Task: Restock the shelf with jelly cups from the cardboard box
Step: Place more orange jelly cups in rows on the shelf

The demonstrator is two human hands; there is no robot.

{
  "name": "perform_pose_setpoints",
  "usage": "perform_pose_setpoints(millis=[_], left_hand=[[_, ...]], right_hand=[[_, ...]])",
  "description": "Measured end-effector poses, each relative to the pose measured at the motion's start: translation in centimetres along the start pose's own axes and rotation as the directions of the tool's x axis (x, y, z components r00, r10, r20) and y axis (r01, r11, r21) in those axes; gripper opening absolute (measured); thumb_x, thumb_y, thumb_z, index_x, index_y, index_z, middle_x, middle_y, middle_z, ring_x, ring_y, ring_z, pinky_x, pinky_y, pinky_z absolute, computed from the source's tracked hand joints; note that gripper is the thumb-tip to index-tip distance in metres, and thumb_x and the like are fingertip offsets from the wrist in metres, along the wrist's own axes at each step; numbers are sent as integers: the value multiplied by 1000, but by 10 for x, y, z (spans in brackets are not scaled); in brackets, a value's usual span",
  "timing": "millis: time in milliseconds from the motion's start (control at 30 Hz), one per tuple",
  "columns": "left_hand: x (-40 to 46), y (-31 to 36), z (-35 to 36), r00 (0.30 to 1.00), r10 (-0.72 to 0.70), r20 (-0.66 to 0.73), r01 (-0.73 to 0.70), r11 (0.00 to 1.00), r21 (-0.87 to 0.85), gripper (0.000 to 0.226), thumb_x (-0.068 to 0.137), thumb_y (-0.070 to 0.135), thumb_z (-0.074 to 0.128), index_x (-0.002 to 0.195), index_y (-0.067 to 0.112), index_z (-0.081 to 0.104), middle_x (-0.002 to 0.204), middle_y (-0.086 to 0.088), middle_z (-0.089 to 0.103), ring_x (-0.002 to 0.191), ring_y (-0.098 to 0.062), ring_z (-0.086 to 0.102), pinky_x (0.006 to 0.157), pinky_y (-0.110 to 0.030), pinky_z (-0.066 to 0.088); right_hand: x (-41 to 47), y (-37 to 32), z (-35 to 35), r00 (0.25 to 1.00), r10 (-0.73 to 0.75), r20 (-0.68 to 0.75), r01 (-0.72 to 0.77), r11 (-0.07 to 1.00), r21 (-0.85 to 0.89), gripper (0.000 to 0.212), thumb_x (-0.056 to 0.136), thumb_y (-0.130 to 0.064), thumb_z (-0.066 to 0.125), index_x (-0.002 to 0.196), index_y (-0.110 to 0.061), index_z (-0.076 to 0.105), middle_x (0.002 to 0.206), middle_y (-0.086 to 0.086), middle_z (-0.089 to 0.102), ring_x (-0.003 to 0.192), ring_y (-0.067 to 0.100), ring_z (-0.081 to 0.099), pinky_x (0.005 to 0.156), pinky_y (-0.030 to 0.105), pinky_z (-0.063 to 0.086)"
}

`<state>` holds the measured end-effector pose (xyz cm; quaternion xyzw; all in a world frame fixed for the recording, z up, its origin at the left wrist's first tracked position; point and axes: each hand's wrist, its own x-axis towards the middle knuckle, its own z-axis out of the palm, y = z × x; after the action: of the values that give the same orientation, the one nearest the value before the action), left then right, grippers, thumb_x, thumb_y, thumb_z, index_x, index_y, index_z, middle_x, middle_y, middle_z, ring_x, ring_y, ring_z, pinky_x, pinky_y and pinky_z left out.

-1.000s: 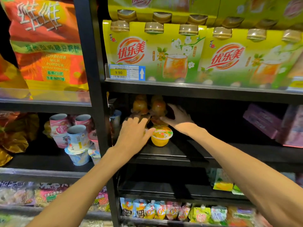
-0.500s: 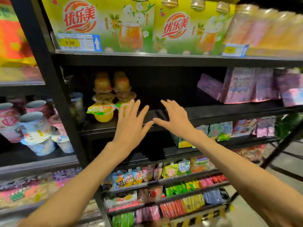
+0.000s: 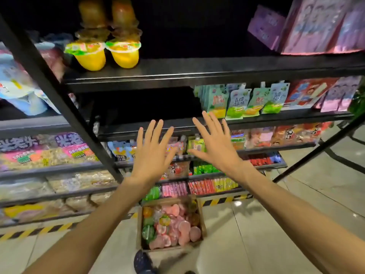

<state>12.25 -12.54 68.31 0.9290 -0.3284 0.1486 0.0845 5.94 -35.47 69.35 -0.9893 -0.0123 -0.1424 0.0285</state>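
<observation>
Two yellow jelly cups [image 3: 105,54] stand side by side at the left of the black shelf [image 3: 197,74], with more cups stacked upside down on top of them. A cardboard box [image 3: 171,224] full of pink, green and orange jelly cups sits on the floor below. My left hand [image 3: 152,153] and my right hand [image 3: 215,147] hover side by side in front of the lower shelves, fingers spread straight, holding nothing, well above the box.
Pink packets [image 3: 316,26] lean at the shelf's right end. Green drink pouches [image 3: 246,99] hang one shelf down. A slanted black upright [image 3: 59,95] divides the racks. Paper cups [image 3: 19,89] fill the left rack. A dark shoe [image 3: 143,262] shows near the box.
Both hands have left the jelly cups on the shelf and dropped lower, open and empty. The view has tilted down, bringing the box on the floor into sight.
</observation>
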Motion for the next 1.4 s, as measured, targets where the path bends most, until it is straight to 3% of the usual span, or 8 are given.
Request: perform_pose_setpoints(millis=[167, 300, 500, 667, 800, 1000, 1167, 1400], left_hand=[[-57, 0, 80, 986, -14, 168, 22, 999, -48, 60, 108, 52, 39, 160, 22, 36, 168, -14, 27, 156, -36, 21, 125, -59, 17], [-98, -3, 147, 933, -62, 353, 97, 992, -81, 66, 105, 56, 23, 162, 23, 30, 170, -13, 20, 158, -34, 14, 126, -58, 16], [-159, -28, 260, 821, -131, 555, 217, 972, -92, 71, 100, 56, 24, 147, 12, 53, 158, -21, 44, 147, -41, 39, 117, -60, 35], [-209, -48, 365, 725, -135, 676, 257, 963, -84, 76, 95, 61, 25, 155, 18, 45, 158, -19, 43, 145, -43, 40, 115, -56, 36], [-243, -51, 460, 670, -60, 740, 216, 970, -116, 63, 100, 46, 58, 155, 18, 44, 160, -18, 41, 143, -42, 41, 113, -56, 40], [-274, -40, 598, 534, 27, 845, 148, 981, -125, 65, 103, 43, 52, 160, 21, 29, 164, -12, 31, 147, -37, 34, 113, -54, 40], [-284, -38, 684, 531, -23, 847, 157, 985, -72, 59, 105, 41, 46, 159, 23, 30, 163, -10, 30, 148, -34, 29, 115, -53, 37], [-295, -38, 741, 634, -75, 769, 63, 997, 46, 62, 92, 54, 64, 142, 18, 53, 143, -9, 54, 126, -33, 49, 98, -44, 42]], right_hand=[[-55, 0, 81, 974, 47, 222, -66, 995, 80, 98, 87, -77, 43, 166, -23, 20, 173, 14, 12, 160, 34, 11, 124, 63, 16], [-97, -7, 150, 919, 95, 382, -158, 978, 136, 99, 91, -69, 59, 167, -24, 16, 173, 12, 10, 160, 32, 10, 126, 61, 13], [-157, -15, 264, 778, 188, 599, -355, 919, 172, 98, 93, -67, 60, 166, -28, 8, 173, 9, 9, 160, 29, 5, 128, 54, 6], [-205, -22, 371, 699, 258, 667, -467, 871, 154, 98, 90, -62, 65, 165, -25, 15, 168, 11, 24, 155, 34, 22, 125, 59, 14], [-241, -32, 454, 750, 310, 584, -495, 849, 186, 87, 87, -64, 52, 158, -16, 39, 155, 17, 46, 143, 40, 44, 117, 63, 29], [-290, -30, 566, 709, 326, 625, -539, 822, 182, 89, 88, -74, 47, 154, -14, 45, 144, 17, 55, 125, 41, 57, 101, 55, 45], [-329, -22, 645, 741, 296, 603, -515, 826, 227, 88, 91, -75, 58, 150, -10, 51, 143, 16, 58, 126, 37, 59, 102, 51, 47], [-335, -21, 676, 721, 338, 605, -596, 748, 293, 102, 87, -89, 27, 151, -11, 46, 136, 10, 59, 128, 33, 54, 109, 46, 38]])
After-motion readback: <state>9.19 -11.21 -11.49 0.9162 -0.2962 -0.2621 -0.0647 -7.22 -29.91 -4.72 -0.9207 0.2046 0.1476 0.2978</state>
